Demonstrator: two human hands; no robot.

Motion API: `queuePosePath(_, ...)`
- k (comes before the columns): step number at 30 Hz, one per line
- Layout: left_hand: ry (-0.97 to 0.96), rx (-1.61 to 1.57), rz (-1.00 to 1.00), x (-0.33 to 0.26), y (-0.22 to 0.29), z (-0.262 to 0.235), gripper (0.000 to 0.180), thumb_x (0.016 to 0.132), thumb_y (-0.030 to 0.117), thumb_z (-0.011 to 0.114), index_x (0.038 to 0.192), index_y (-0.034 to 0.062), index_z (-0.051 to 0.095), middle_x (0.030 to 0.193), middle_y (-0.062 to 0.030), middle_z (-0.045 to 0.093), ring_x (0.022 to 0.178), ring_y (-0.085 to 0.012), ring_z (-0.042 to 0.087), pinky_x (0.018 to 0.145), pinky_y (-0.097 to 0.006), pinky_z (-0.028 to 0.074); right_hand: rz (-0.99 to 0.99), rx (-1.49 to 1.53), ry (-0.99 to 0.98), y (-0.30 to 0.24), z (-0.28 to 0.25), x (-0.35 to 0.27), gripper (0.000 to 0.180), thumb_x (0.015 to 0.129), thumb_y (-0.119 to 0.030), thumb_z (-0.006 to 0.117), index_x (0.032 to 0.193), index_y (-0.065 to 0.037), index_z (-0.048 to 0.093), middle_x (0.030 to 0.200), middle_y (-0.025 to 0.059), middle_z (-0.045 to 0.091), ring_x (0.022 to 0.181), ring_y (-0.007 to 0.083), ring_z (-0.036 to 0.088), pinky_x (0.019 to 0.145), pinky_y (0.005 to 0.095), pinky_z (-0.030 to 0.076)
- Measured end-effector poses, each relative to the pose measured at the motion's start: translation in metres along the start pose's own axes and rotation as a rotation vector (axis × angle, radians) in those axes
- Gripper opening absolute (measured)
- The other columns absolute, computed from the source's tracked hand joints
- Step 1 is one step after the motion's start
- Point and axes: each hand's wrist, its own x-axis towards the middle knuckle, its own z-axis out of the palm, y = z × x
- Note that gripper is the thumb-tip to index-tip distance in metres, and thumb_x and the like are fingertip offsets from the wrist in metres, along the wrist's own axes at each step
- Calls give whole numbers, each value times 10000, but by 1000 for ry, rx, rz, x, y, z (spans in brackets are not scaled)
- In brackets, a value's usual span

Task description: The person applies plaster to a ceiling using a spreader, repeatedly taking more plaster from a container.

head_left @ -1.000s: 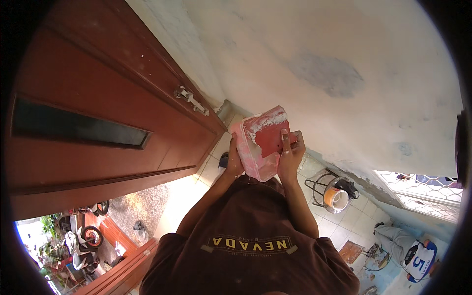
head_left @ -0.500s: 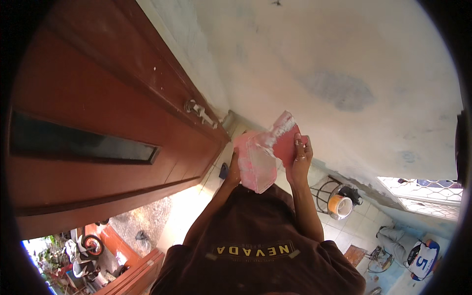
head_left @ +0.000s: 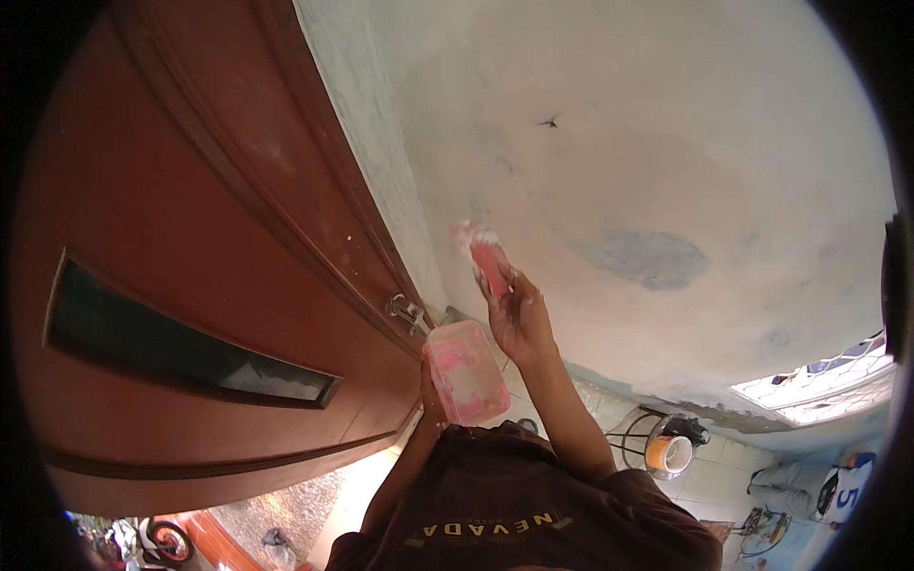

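Note:
My left hand (head_left: 432, 388) grips the side of a pink translucent plastic container (head_left: 468, 411), smeared inside with whitish paste. The container is held tilted in front of my chest; most of the left fingers are behind it. Raised above it, my right hand (head_left: 520, 309) is closed on a flat red putty spreader (head_left: 489, 265). White paste coats the spreader's upper edge, which is close to the pale patched wall (head_left: 619, 162). Motion blurs that edge, so whether it touches the wall I cannot tell.
A reddish-brown door (head_left: 219, 247) with a metal handle (head_left: 407, 310) stands at left. On the right, a round stool (head_left: 657, 453) carries an orange-and-white roll (head_left: 672, 457). A window grille (head_left: 819, 381) and hanging clothes (head_left: 843, 490) are farther right. A motorcycle (head_left: 167, 542) shows outside.
My right hand has lifted the spreader away from the container, up and left toward the wall. The container has moved lower and left, and the view has shifted.

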Motion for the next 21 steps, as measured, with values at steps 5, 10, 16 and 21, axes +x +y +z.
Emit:
queuePosePath(5, -40, -26, -85, 8, 28, -37, 771, 1019, 682, 393, 1520, 96, 427, 1410, -155, 577, 1255, -331, 596, 1053, -532, 520, -25, 347, -81, 24, 63, 71, 344, 1077, -84, 405, 1303, 162, 484, 1362, 254, 542, 1293, 348, 575, 1087, 336, 565)
queuePosePath(10, -25, -42, -197, 1, 52, -24, 748, 1035, 666, 371, 1505, 89, 448, 1404, -150, 586, 1240, -320, 608, 1034, -504, 531, -25, 691, -248, 32, 96, 161, 344, 1050, -16, 382, 1296, 210, 465, 1352, 315, 533, 1290, 380, 570, 1063, 341, 588)
queuePosePath(16, -24, 49, -193, -5, 56, -55, 744, 1037, 669, 362, 1504, 97, 451, 1406, -144, 586, 1247, -320, 602, 1033, -501, 527, 127, 1117, -537, -90, 37, 148, 553, 802, 135, 470, 1341, 93, 583, 1323, 265, 641, 1186, 331, 659, 811, 334, 589)
queuePosePath(21, 8, -98, -305, -12, 57, -59, 642, 1011, 622, 442, 1426, 135, 499, 1337, -112, 605, 1198, -321, 613, 995, -530, 522, -406, 972, -820, -171, 6, -24, 508, 914, 37, 469, 1418, 102, 475, 1330, 249, 607, 1232, 388, 634, 946, 431, 638)
